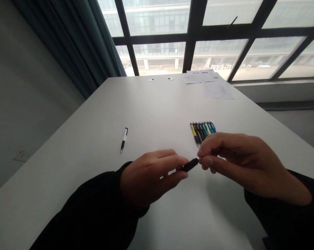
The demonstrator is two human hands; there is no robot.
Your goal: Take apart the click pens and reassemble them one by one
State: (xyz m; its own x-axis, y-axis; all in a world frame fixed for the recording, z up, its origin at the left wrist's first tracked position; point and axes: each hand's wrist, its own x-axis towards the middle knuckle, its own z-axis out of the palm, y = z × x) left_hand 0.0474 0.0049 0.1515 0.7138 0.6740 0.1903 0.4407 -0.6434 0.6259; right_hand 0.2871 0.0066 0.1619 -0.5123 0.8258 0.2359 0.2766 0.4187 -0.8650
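My left hand (149, 177) and right hand (245, 163) meet over the table, both closed to a pinch. My left thumb and fingers hold one end of a short black pen barrel (190, 165), and my right thumb and forefinger pinch its other end, so it sits level in the air between them. I can't tell what lies inside it, because my fingers cover its ends. Just beyond my right fingers, a tight row of colored retractable pens (202, 132) lies side by side, with yellow, black, green, white and blue among them, and none of these looks taken apart. Off to the left, a single white-and-black pen (124, 139) lies well apart from the row. So one piece is in my hands, one pen is on its own, and the row is together. The white table (157, 104) runs past my hands on both sides, its left edge slanting away beside the wall (29, 104). Its right edge passes behind my right hand, leaving that hand less room than the left. Sheets of printed paper (217, 89) lie at the far end, under the window (157, 34).
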